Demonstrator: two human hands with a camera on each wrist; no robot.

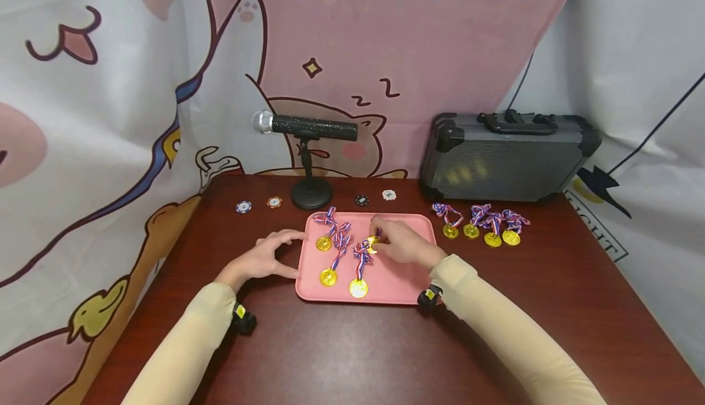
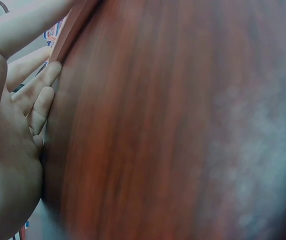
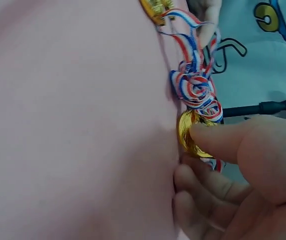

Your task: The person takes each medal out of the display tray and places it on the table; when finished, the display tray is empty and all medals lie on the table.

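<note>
A pink tray point(image 1: 396, 292) lies on the table, and my left hand point(image 1: 263, 257) touches its left rim with thumb and fingers spread apart. In the left wrist view, the fingertips point(image 2: 54, 70) meet the tray's outer side. My right hand point(image 1: 404, 243) is over the middle of the tray. It pinches a gold medal point(image 3: 187, 135) between thumb and fingers, low against the tray surface. Three other gold medals with striped ribbons lie in the tray: one at the upper left point(image 1: 324, 243), one at the lower left point(image 1: 328, 277) and one near the front middle point(image 1: 358, 288).
Several more ribboned medals point(image 1: 492, 239) lie right of the tray. A microphone point(image 1: 314, 126) on a round-based stand point(image 1: 311, 193) is behind it, with several poker chips point(image 1: 274, 202) nearby. A dark hard case point(image 1: 507, 157) stands at the back right. Printed curtains surround the table.
</note>
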